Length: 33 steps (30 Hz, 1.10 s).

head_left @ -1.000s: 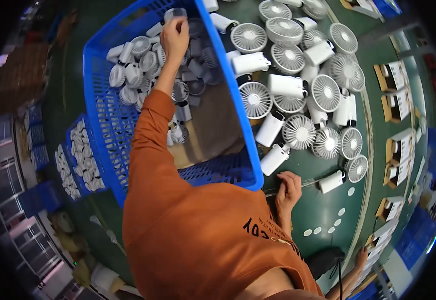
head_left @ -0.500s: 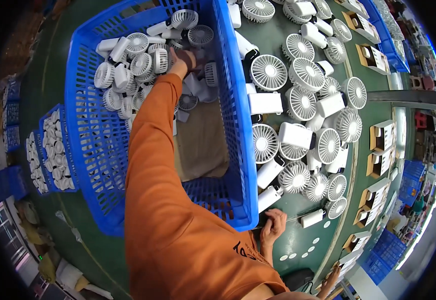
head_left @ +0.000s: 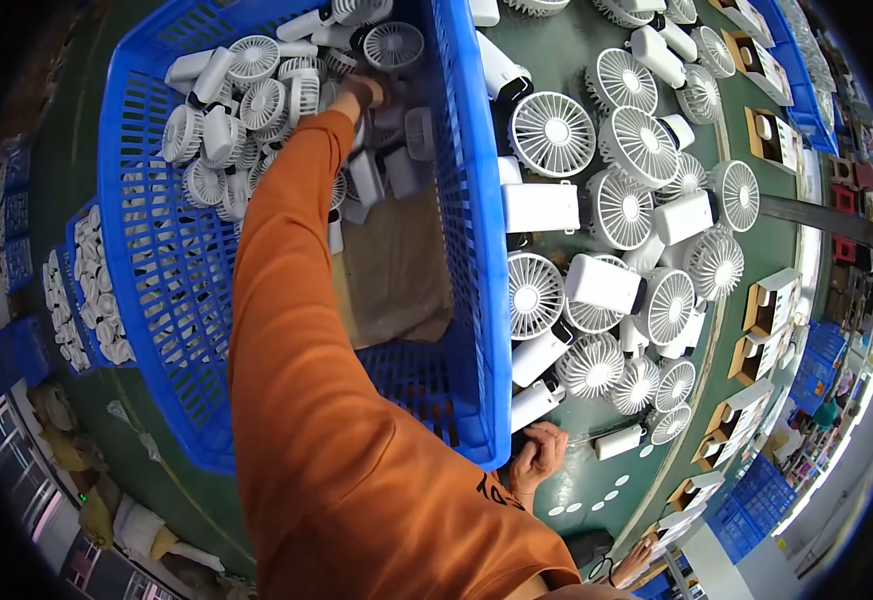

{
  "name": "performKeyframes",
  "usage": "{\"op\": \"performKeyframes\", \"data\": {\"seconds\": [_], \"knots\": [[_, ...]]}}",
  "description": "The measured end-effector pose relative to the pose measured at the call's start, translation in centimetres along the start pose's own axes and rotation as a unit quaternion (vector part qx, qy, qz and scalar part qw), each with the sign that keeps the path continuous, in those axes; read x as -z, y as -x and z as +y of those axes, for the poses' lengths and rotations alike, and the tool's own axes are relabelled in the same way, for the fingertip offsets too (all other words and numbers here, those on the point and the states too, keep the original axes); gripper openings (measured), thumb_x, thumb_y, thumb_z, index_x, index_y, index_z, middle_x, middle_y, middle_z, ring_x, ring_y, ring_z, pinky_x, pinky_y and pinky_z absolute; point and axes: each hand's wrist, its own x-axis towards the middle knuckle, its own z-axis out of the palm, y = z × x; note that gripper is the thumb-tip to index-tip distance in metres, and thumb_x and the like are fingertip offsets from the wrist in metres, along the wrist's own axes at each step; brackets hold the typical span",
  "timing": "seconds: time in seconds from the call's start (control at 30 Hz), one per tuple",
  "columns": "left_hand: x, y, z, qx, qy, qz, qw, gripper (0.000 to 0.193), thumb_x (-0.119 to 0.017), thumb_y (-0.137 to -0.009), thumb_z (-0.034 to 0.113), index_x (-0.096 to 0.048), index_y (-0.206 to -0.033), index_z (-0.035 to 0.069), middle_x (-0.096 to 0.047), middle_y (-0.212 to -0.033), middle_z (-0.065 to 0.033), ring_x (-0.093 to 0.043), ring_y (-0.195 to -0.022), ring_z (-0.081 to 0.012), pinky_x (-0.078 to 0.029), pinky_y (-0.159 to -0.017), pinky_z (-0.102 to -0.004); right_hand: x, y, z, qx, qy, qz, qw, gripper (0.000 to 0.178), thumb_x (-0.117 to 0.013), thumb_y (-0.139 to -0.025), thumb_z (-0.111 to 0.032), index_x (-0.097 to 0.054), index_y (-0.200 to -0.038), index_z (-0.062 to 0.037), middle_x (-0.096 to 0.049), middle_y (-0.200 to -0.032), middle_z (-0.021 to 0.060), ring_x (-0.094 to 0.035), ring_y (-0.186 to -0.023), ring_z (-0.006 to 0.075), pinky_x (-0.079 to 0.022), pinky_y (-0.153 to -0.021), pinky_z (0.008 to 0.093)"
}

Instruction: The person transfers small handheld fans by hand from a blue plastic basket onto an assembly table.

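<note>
My left arm, in an orange sleeve, reaches deep into a blue slatted plastic crate (head_left: 494,300). At its far end my left hand (head_left: 364,92) is among white handheld fans (head_left: 256,60); its fingers are mostly hidden and blurred, so its grip cannot be made out. White fan handles (head_left: 366,178) lie just below that hand, on brown cardboard (head_left: 396,270) lining the crate floor. Beside the crate's near right corner, my right hand (head_left: 541,455) rests low with curled fingers; what is inside them, if anything, is hidden. A small white fan (head_left: 618,442) lies to its right.
Many white fans (head_left: 624,208) are heaped on the green table (head_left: 581,490) right of the crate. Open cardboard boxes (head_left: 771,300) line the far right edge, with another person's hand (head_left: 636,562) near them. Blue crates of white parts (head_left: 106,290) stand at left.
The crate and the fans inside it sit slightly further left and higher in view. My left hand stays among the fans, with more white handles showing below it. My right hand keeps its curl.
</note>
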Motion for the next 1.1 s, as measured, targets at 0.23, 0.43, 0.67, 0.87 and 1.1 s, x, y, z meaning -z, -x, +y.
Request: {"op": "performKeyframes", "data": {"seconds": [0.23, 0.43, 0.67, 0.87, 1.1], "knots": [[-1.2, 10.8, 8.8, 0.12, 0.192, 0.003, 0.974, 0.076, -0.05, -0.077, 0.056, -0.039, -0.127, 0.001, -0.045, -0.126, -0.0183, -0.044, -0.116, -0.0317, -0.037, -0.093, -0.038, -0.4, 0.1, 0.4, 0.023, -0.019, 0.004, 1.0, 0.017, -0.047, -0.061, 0.007, -0.056, -0.07, -0.0027, -0.056, -0.075, 0.0097, -0.049, -0.067, 0.0244, -0.04, -0.063, 0.0325], [-6.9, 13.0, 9.5, 0.034, -0.013, -0.033, 0.999, 0.091, -0.048, -0.071, 0.067, -0.034, -0.129, -0.002, -0.042, -0.126, -0.0236, -0.044, -0.114, -0.0333, -0.034, -0.095, -0.0382, -0.3, 0.4, 0.3, 0.043, -0.038, 0.016, 0.998, 0.021, -0.046, -0.06, 0.01, -0.058, -0.072, -0.0027, -0.055, -0.075, 0.0097, -0.05, -0.068, 0.0243, -0.04, -0.063, 0.0318], [-20.2, 10.9, 9.3, -0.2, -0.172, -0.101, 0.959, 0.064, -0.061, -0.074, 0.043, -0.044, -0.12, 0.004, -0.057, -0.104, -0.0164, -0.052, -0.101, -0.0296, -0.038, -0.09, -0.0369, -0.4, 0.6, 1.0, 0.067, -0.06, 0.017, 0.996, 0.019, -0.046, -0.061, 0.011, -0.056, -0.072, -0.0011, -0.056, -0.077, 0.0112, -0.052, -0.071, 0.0251, -0.042, -0.066, 0.0319], [-23.0, 14.9, 14.6, -0.144, -0.087, -0.018, 0.986, 0.051, -0.058, -0.073, 0.051, -0.062, -0.104, 0.011, -0.062, -0.097, -0.0175, -0.053, -0.101, -0.0355, -0.04, -0.086, -0.0453, -0.7, 0.6, 1.6, 0.061, -0.066, 0.018, 0.996, 0.02, -0.046, -0.061, 0.011, -0.056, -0.072, -0.0014, -0.056, -0.077, 0.0101, -0.052, -0.071, 0.0235, -0.042, -0.064, 0.03], [-18.4, 17.5, 15.1, -0.061, 0.203, -0.047, 0.976, 0.055, -0.061, -0.073, 0.039, -0.049, -0.117, 0.009, -0.054, -0.11, -0.0173, -0.048, -0.107, -0.0324, -0.037, -0.09, -0.0446, -0.6, 0.5, 2.2, 0.069, -0.066, 0.024, 0.995, 0.021, -0.046, -0.06, 0.011, -0.057, -0.072, -0.0015, -0.056, -0.076, 0.0096, -0.052, -0.07, 0.0225, -0.041, -0.061, 0.0281]]}}
